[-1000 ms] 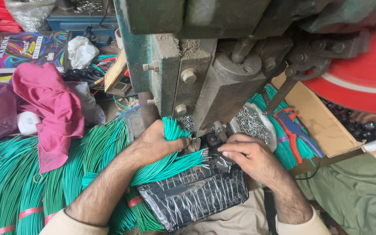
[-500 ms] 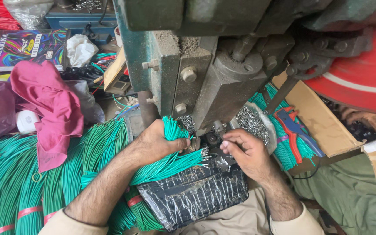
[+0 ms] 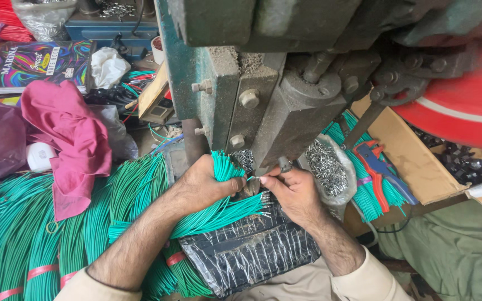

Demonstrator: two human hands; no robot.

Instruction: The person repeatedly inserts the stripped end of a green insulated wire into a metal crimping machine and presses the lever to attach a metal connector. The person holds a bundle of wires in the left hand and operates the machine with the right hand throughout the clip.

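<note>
Green plastic-sheathed wires fill most of the view: long bundles of green wire tied with pink bands (image 3: 34, 245) lie in sheaves across the lower left, ready within reach. The left hand (image 3: 205, 187) has its fingers closed around a fistful of cut green wires (image 3: 224, 167), fanned so that their ends point toward the working gap of the heavy grey-green metal press (image 3: 263, 95). Holding them bunched this way appears to keep the ends together beside the tooling, so single strands can be drawn off without letting go of the rest.

The right hand (image 3: 291, 189) sits just below the press ram, thumb and forefinger pinched together on something thin at the die; it looks like one wire end, but it is too small to tell for sure. Both hands nearly touch at that spot.

Under the wrists lies a black pad wrapped in clear plastic film (image 3: 246, 251), seemingly a rest on the person's lap that steadies the hands. Just right of the right hand, a clear plastic bag of small silvery metal pieces (image 3: 327, 164) stands open, close enough to feed from. Farther right, a red-and-blue hand tool (image 3: 377, 167) lies on more green wires beside a brown cardboard box (image 3: 408, 156). A crumpled magenta cloth (image 3: 71, 139) lies on the bundles at the left.
</note>
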